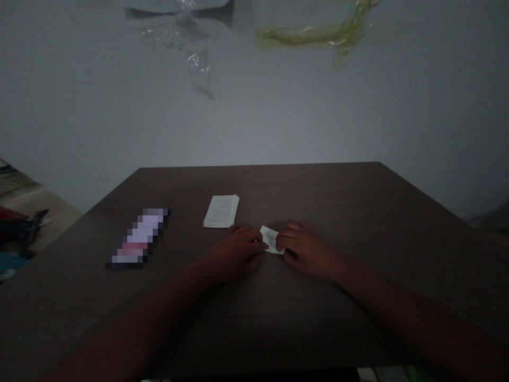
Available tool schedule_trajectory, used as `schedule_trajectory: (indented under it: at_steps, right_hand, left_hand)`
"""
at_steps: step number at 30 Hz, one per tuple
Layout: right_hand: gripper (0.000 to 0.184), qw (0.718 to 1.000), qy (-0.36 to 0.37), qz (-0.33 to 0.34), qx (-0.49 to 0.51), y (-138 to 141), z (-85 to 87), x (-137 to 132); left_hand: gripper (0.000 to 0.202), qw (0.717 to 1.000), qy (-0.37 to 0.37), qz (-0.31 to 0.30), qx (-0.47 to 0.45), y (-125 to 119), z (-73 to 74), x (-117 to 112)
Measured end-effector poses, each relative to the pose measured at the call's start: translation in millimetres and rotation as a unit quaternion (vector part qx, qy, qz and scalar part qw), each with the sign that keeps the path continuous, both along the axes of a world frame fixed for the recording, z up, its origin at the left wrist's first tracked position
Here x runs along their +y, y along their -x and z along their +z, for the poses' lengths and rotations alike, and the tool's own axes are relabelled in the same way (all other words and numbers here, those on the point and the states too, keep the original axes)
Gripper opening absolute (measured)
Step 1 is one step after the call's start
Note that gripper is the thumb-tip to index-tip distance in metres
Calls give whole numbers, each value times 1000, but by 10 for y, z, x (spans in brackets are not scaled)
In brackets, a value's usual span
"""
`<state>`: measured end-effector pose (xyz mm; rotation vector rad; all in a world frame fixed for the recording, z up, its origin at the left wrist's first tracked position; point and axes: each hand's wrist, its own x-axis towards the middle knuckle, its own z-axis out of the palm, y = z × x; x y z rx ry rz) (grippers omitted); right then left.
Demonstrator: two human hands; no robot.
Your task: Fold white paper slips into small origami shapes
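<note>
A small piece of printed white paper [271,240] lies between my two hands on the dark table. My left hand [239,248] grips its left side, fingers curled and thumb near the lower edge. On the right side, my right hand [305,247] has its bent fingers closed over the paper's edge. Part of the sheet is hidden under the fingers, and I cannot tell whether it is folded. Just beyond my left hand sits a stack of printed paper sheets [221,211], its edges slightly uneven.
A phone [139,239] with a blurred-out lit screen lies on the left of the brown wooden table [302,191]. Behind the table stands a pale wall [262,111] with strips of yellowed tape [306,37]. Dark and red items [24,228] are beyond the left edge.
</note>
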<state>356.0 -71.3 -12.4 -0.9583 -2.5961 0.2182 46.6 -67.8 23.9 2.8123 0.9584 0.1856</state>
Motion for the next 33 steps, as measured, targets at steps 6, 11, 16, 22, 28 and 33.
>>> schedule_trajectory:
  at_steps: [6,11,16,22,28,33]
  right_hand:
    - [14,998,55,18,10,-21,92,-10]
    - [16,994,77,29,65,-46,-18,60]
    - [16,989,86,-2,118,-12,-118,79]
    - [18,989,56,-11,136,18,-178,75]
    - [20,996,26,5,90,14,-159,64]
    - [20,997,18,14,80,-6,-103,38]
  left_hand:
    - [26,999,-30,-13,24,3,49,-29]
    - [24,998,-27,-32,40,15,59,-31]
    - [20,998,-33,-49,32,36,45,-35]
    - [19,997,-30,-63,26,60,46,-24]
    - [19,998,-5,-54,14,51,110,-58]
    - [22,999,29,-34,-11,39,135,-75]
